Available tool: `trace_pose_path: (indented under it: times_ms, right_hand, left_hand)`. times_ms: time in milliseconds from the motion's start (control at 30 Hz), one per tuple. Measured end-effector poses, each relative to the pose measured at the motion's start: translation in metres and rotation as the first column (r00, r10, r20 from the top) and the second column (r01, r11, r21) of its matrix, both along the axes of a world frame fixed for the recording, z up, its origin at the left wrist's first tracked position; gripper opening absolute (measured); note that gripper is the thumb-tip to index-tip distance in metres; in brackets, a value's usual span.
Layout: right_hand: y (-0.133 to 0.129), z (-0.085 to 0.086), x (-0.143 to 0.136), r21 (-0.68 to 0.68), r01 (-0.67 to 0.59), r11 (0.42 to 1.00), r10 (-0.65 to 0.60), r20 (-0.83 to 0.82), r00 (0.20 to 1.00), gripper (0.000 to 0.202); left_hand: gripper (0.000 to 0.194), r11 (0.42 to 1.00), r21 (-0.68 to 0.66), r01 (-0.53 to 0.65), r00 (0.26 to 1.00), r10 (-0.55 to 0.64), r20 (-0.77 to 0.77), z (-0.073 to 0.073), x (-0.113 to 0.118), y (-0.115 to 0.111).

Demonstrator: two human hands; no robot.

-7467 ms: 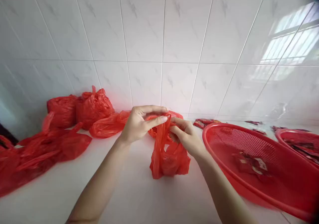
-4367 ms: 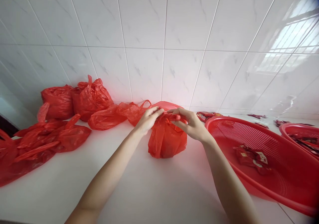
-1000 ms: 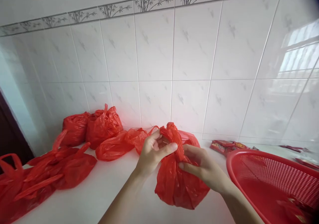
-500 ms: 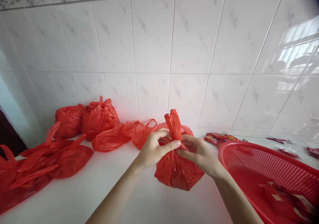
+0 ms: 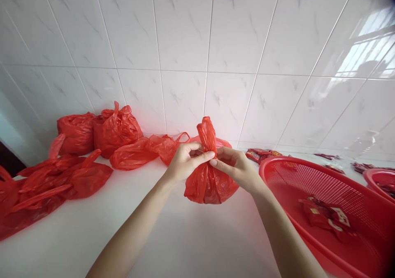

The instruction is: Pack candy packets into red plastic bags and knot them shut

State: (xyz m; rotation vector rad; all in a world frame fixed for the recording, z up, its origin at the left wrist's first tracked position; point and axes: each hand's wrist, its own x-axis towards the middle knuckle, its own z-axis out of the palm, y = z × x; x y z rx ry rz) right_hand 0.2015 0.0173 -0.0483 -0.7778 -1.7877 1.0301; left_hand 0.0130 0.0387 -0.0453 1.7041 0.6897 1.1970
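Note:
A red plastic bag (image 5: 212,183) hangs, bunched at the neck, between my two hands just over the white surface. Its gathered handles stand up above the fingers. My left hand (image 5: 189,159) pinches the neck from the left, thumb across the front. From the right, my right hand (image 5: 236,167) closes thumb and fingers on the same neck, its thumb tip almost against the left one. The bag's lower part bulges; its contents are hidden by the plastic. Some fingertips are out of sight behind the neck.
Two full red bags (image 5: 115,131) stand against the tiled wall at left. Flat red bags (image 5: 61,179) lie before and beside them. A red plastic basket (image 5: 311,179) with several red packets (image 5: 327,218) is at right, with more packets (image 5: 262,154) behind it.
The view has tilted down and a little to the right, so everything sits higher in the picture. Both hands keep their grip on the bag's neck, thumbs slightly closer together.

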Motion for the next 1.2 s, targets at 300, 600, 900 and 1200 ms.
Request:
trace_pose_path:
  times_ms: [300, 600, 900, 1200]
  right_hand:
    - [-0.002, -0.003, -0.005, 0.078, 0.149, 0.986, -0.147, -0.033, 0.989, 0.028]
    - [-0.001, -0.001, 0.0, 0.343, 0.209, 0.916, -0.203, -0.054, 0.978, 0.012]
    - [-0.006, 0.001, 0.006, 0.53, 0.209, 0.822, -0.187, -0.096, 0.978, 0.006]
    - [-0.007, 0.002, 0.006, 0.341, 0.009, 0.94, 0.019, -0.079, 0.997, 0.006]
  left_hand:
    - [0.021, 0.992, -0.085, 0.094, 0.995, -0.092, 0.036, 0.004, -0.004, 0.003]
    - [0.025, 0.989, -0.145, 0.007, 0.997, 0.004, 0.072, -0.002, -0.007, 0.015]
    - [0.03, 0.98, -0.201, -0.003, 0.998, 0.015, 0.059, -0.016, -0.009, 0.029]
    - [0.03, 0.993, -0.085, -0.08, 0.997, 0.081, 0.014, -0.021, -0.011, 0.041]
